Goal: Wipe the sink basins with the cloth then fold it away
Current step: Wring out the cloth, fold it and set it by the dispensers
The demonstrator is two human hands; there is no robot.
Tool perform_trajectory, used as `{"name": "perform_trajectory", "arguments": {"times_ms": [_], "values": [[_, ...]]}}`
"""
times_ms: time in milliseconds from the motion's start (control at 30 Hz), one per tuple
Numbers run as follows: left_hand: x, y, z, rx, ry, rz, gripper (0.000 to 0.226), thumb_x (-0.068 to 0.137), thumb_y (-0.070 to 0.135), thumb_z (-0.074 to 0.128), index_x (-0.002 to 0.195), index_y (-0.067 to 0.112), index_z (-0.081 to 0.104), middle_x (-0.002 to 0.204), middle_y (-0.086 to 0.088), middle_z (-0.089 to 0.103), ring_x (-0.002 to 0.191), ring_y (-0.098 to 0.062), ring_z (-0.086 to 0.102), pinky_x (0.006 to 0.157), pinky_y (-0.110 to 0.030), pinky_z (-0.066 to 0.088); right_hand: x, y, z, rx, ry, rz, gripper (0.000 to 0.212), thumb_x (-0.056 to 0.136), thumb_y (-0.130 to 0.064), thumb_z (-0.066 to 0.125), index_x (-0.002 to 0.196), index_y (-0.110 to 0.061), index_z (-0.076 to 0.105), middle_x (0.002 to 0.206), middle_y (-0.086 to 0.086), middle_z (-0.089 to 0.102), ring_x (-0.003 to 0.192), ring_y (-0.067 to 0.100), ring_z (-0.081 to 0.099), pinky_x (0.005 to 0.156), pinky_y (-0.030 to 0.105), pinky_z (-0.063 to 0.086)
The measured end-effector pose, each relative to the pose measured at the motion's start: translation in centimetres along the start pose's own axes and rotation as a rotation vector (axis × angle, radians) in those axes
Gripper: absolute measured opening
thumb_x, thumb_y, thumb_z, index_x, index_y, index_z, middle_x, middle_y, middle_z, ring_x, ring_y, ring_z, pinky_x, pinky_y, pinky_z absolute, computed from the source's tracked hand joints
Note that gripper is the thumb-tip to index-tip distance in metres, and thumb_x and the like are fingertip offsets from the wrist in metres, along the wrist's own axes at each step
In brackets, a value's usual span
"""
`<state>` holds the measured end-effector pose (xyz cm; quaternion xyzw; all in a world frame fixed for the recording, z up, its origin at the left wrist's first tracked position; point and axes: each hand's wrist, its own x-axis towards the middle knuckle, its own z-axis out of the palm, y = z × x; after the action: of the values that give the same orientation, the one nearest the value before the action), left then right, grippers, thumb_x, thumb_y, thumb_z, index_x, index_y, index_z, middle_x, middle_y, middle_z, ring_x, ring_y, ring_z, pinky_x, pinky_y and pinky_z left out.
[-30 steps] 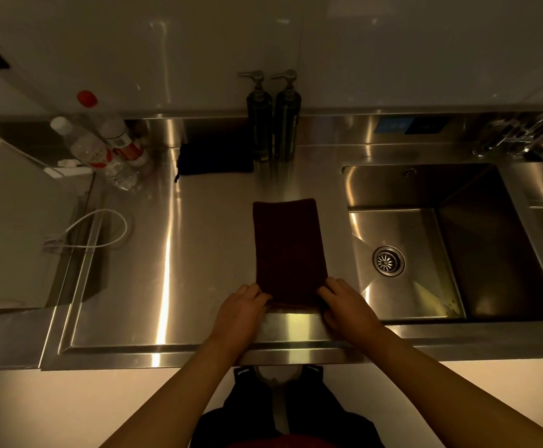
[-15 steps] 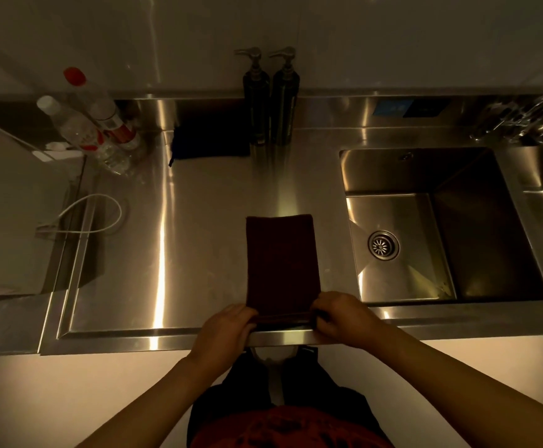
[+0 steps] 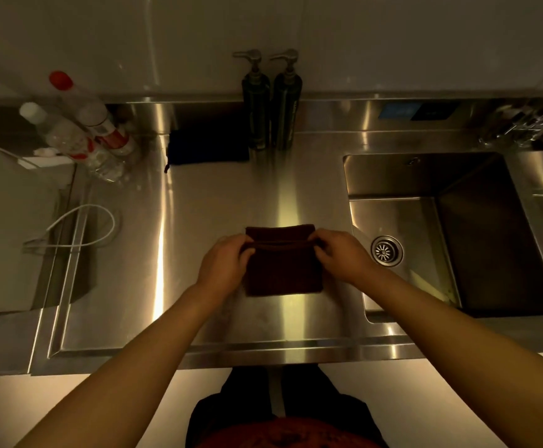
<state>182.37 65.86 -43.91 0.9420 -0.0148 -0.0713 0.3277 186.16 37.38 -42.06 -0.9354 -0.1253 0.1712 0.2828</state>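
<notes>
- Steel table (image 3: 199, 318), front edge nearest.
- Dark cloth (image 3: 283, 273) flat on table, left of sink basin (image 3: 399, 282); near half doubled over far half.
- Left hand (image 3: 223, 265) pinching folded edge at left corner; right hand (image 3: 341, 255) pinching it at right corner.
- Drain (image 3: 387, 251) just right of right hand.
- Farther back: second dark cloth (image 3: 208, 147), two pump bottles (image 3: 271, 105), plastic bottles (image 3: 79, 130) far left.

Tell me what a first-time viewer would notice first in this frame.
Dead centre on the steel counter, the left hand and right hand pinch the folded-over edge of a dark maroon cloth, half-folded. Just right of it lies the sink basin with its round drain. Against the back wall stand two dark pump bottles.
</notes>
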Motion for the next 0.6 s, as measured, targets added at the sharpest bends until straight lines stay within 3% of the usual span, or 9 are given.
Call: {"name": "perform_trajectory", "arguments": {"times_ms": [100, 300, 433, 600], "values": [[2.6, -0.5, 0.1, 0.007, -0.01, -0.032, 0.017, 0.099, 0.025, 0.062, 0.114, 0.018, 0.068, 0.107, -0.006, 0.072, 0.101, -0.027, 0.064, 0.083, -0.036, 0.05, 2.5, 0.1, 0.1, 0.047, 0.002, 0.047, 0.023, 0.097, -0.014, 0.059, 0.118, -0.016, 0.069, 0.108, 0.006, 0.073, 0.099, 0.025, 0.068, 0.082, 0.031, 0.05], [5.4, -1.3, 1.0, 0.041, -0.036, -0.085, 0.011, 0.099, 0.022, 0.062, 0.104, 0.016, 0.069, 0.102, -0.005, 0.064, 0.098, -0.026, 0.061, 0.077, -0.029, 0.038, 5.1, 0.2, 0.7, -0.041, 0.014, 0.095, 0.018, 0.094, -0.015, 0.062, 0.11, -0.015, 0.071, 0.113, 0.005, 0.059, 0.105, 0.025, 0.06, 0.09, 0.042, 0.053], [5.3, -0.9, 1.7, -0.005, 0.005, -0.159, 0.02, 0.097, 0.019, 0.063, 0.117, 0.016, 0.066, 0.114, -0.005, 0.06, 0.107, -0.026, 0.058, 0.087, -0.038, 0.05, 5.3, 0.0, 1.3, -0.033, 0.037, 0.12, 0.026, 0.093, -0.012, 0.062, 0.118, -0.012, 0.066, 0.12, 0.007, 0.055, 0.113, 0.025, 0.054, 0.095, 0.043, 0.051], [5.0, -0.1, 2.2, 0.031, -0.103, -0.092, 0.041, 0.098, 0.022, 0.064, 0.139, 0.015, 0.06, 0.128, -0.008, 0.058, 0.119, -0.027, 0.053, 0.102, -0.036, 0.046, 4.9, -0.2, 1.3, -0.088, -0.075, 0.068, 0.039, 0.09, -0.024, 0.065, 0.128, -0.013, 0.062, 0.121, 0.007, 0.055, 0.115, 0.026, 0.051, 0.095, 0.043, 0.05]]}}
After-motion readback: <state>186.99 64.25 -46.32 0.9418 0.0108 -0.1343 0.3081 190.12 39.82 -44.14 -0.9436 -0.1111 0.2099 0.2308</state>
